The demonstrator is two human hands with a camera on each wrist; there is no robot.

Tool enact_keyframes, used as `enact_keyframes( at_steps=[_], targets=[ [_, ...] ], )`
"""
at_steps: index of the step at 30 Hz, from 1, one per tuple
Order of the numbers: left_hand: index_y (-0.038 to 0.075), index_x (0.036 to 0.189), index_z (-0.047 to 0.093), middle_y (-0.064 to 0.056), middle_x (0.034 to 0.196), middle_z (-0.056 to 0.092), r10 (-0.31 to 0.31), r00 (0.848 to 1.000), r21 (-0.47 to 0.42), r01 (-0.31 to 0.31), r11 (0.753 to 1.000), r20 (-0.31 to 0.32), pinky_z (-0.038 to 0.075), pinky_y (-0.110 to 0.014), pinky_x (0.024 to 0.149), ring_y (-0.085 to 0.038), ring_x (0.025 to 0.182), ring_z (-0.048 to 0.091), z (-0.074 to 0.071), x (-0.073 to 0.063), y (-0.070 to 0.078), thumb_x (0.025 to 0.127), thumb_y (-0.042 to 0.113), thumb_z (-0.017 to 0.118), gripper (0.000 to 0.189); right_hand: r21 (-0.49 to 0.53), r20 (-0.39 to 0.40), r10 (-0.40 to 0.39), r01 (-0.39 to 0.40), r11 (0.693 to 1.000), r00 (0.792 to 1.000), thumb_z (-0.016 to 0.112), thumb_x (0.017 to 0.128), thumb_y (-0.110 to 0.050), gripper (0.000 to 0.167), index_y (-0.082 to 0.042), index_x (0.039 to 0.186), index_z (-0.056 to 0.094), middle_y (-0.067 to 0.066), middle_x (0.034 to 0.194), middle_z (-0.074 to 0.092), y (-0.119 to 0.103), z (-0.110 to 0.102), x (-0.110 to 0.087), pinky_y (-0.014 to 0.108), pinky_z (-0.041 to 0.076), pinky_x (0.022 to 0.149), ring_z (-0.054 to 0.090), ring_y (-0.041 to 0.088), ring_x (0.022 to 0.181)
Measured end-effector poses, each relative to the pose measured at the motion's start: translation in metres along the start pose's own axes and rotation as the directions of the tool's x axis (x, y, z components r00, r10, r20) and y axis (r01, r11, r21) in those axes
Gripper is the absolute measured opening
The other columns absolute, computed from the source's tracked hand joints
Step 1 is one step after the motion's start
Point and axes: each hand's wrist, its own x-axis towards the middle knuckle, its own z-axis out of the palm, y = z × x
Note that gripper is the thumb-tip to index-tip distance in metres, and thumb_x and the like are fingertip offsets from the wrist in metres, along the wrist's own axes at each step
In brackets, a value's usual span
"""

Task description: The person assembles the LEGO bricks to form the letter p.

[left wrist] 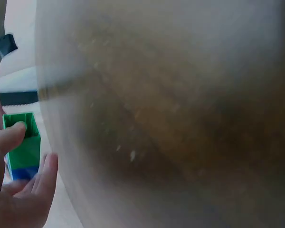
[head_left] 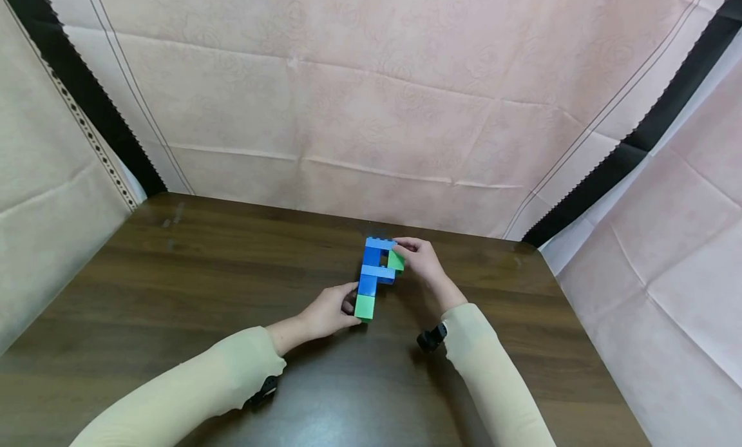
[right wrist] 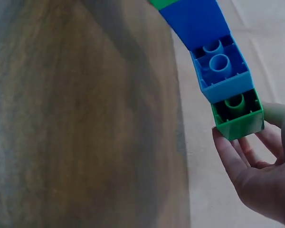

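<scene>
A structure of blue and green toy building bricks (head_left: pixel 368 285), shaped roughly like the letter P, is held over the far middle of the table. My left hand (head_left: pixel 327 313) grips its near end around a green brick (head_left: pixel 364 306); in the left wrist view the thumb touches that brick's hollow green end (left wrist: pixel 24 149). On the far right side, my right hand (head_left: pixel 423 262) pinches another green brick (head_left: pixel 396 260). The right wrist view shows the hollow undersides of this green brick (right wrist: pixel 241 124) and a blue brick (right wrist: pixel 223 69) joined beside it.
A dark brown wooden table (head_left: pixel 203 292) lies beneath both hands. Pale fabric walls (head_left: pixel 348 112) with black edging stand behind it and at both sides. Each wrist carries a black camera, such as the right one (head_left: pixel 431 337).
</scene>
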Motion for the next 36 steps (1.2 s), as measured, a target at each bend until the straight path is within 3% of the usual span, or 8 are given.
enact_keyframes(
  at_steps=[3,10,27,36],
  targets=[
    [-0.008,0.134,0.041,-0.020,0.124,0.056,0.002,1.000,0.028,-0.002,1.000,-0.011,0.056,-0.031,0.076,-0.022,0.093,0.062,0.003,-0.001,0.000,0.075,0.002,0.075,0.068,-0.001,-0.004,0.022,-0.022,1.000,1.000,0.056,0.094,-0.026,0.034,-0.010,0.124,0.060,0.013,0.117,0.060,0.005,0.005,0.002,0.042,0.049,0.081,0.051,0.016,0.081],
    [-0.009,0.132,0.043,-0.022,0.127,0.054,-0.053,0.999,0.063,0.053,0.997,0.000,0.054,-0.037,0.083,-0.025,0.099,0.061,0.007,-0.004,-0.002,0.075,0.009,0.077,0.068,0.006,0.015,0.082,-0.082,0.997,0.997,0.058,0.093,-0.027,0.031,-0.012,0.120,0.063,0.010,0.125,0.059,0.015,0.015,0.002,0.042,0.049,0.095,0.057,0.025,0.105],
    [-0.010,0.128,0.045,-0.021,0.120,0.055,-0.055,0.996,0.131,0.045,0.990,0.068,0.052,-0.038,0.088,-0.023,0.098,0.060,0.008,-0.008,-0.006,0.075,0.012,0.078,0.066,-0.048,-0.013,0.047,-0.048,0.998,0.999,0.059,0.092,-0.019,0.027,-0.008,0.117,0.065,0.012,0.121,0.063,0.039,0.027,-0.005,0.038,0.051,0.089,0.058,0.024,0.103],
    [-0.008,0.130,0.043,-0.018,0.121,0.054,-0.085,0.992,0.128,0.074,0.989,0.089,0.050,-0.038,0.089,-0.022,0.099,0.058,0.007,-0.007,-0.007,0.076,0.013,0.077,0.066,-0.046,-0.021,0.040,-0.041,0.998,0.999,0.058,0.093,-0.018,0.028,-0.008,0.118,0.064,0.012,0.122,0.062,0.041,0.029,-0.006,0.039,0.050,0.092,0.058,0.024,0.107]
  ],
)
